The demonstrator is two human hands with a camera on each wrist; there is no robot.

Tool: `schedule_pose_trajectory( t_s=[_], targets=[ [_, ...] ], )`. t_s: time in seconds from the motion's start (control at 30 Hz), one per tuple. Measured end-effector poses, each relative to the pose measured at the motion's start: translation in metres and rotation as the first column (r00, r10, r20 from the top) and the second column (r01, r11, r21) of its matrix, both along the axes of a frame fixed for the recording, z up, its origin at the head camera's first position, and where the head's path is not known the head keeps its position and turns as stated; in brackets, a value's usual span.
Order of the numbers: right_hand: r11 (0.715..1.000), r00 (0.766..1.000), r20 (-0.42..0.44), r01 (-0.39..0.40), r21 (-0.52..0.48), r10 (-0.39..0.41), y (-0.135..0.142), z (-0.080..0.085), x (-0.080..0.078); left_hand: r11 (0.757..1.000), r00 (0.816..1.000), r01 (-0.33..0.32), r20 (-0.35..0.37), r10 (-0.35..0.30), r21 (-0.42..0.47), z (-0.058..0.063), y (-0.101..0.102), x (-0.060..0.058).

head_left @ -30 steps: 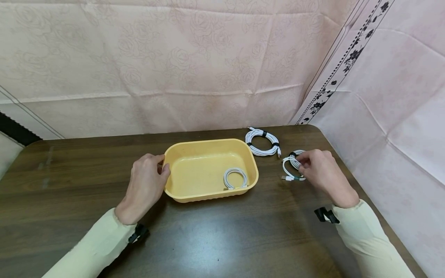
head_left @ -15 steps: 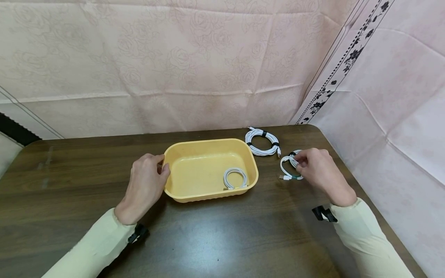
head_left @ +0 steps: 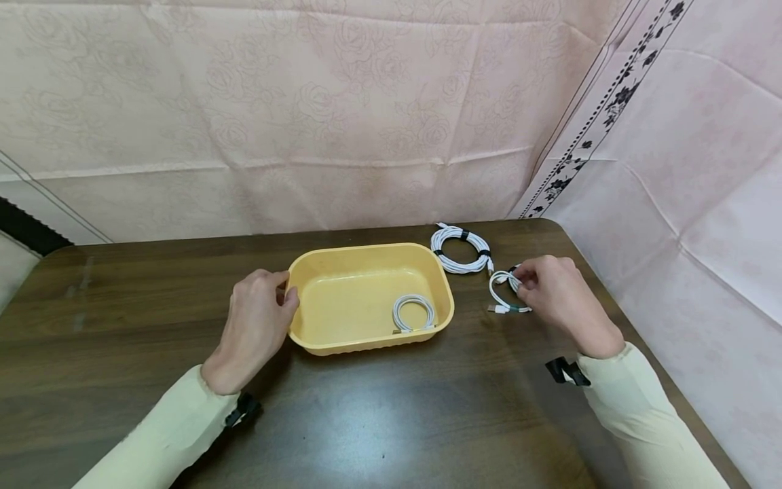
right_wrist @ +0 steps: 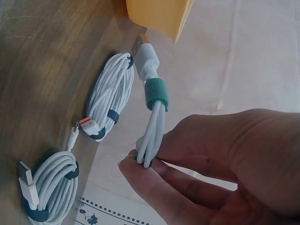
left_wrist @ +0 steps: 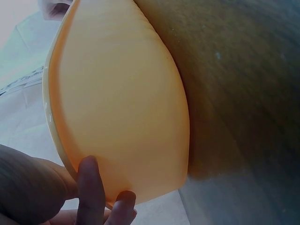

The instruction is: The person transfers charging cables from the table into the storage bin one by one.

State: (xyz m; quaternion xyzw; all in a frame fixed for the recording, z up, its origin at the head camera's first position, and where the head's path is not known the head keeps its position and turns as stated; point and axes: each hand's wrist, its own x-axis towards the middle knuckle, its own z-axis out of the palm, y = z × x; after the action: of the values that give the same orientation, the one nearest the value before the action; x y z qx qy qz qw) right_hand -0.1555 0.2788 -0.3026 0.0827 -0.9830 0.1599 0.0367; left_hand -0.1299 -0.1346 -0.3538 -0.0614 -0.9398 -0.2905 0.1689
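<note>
My left hand point(head_left: 253, 326) grips the left end of a yellow plastic basin point(head_left: 342, 305), thumb at the rim and fingers against the outer wall point(left_wrist: 122, 103). One coiled white cable point(head_left: 397, 314) lies inside, at the basin's right front. To the right of the basin, my right hand point(head_left: 562, 299) pinches another coiled white USB cable point(head_left: 496, 292) between thumb and fingers. The right wrist view shows its green strap point(right_wrist: 156, 93) and metal USB plug point(right_wrist: 140, 42) pointing toward the basin, raised over the coils below. The fingers hide part of this coil.
A larger white cable coil point(head_left: 461, 249) with black straps lies behind the basin's right corner. Another black-strapped coil point(right_wrist: 54, 187) rests on the wooden table point(head_left: 366, 421), mostly hidden by my right hand in the head view. Patterned cloth point(head_left: 305, 122) hangs behind the table and at its right.
My right hand has moved slightly left and away from me, carrying the green-strapped cable with it. The left hand and the basin have stayed in place.
</note>
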Motion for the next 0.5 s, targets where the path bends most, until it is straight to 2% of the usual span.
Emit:
schedule_pose_trajectory(
  t_s=[0.5],
  targets=[
    [1.0,1.0,0.015,-0.004,-0.016,0.004,-0.0041,0.0047,-0.0027,1.0,1.0,0.005,-0.008,-0.005,0.002,0.0002,-0.0003,0.0]
  ],
)
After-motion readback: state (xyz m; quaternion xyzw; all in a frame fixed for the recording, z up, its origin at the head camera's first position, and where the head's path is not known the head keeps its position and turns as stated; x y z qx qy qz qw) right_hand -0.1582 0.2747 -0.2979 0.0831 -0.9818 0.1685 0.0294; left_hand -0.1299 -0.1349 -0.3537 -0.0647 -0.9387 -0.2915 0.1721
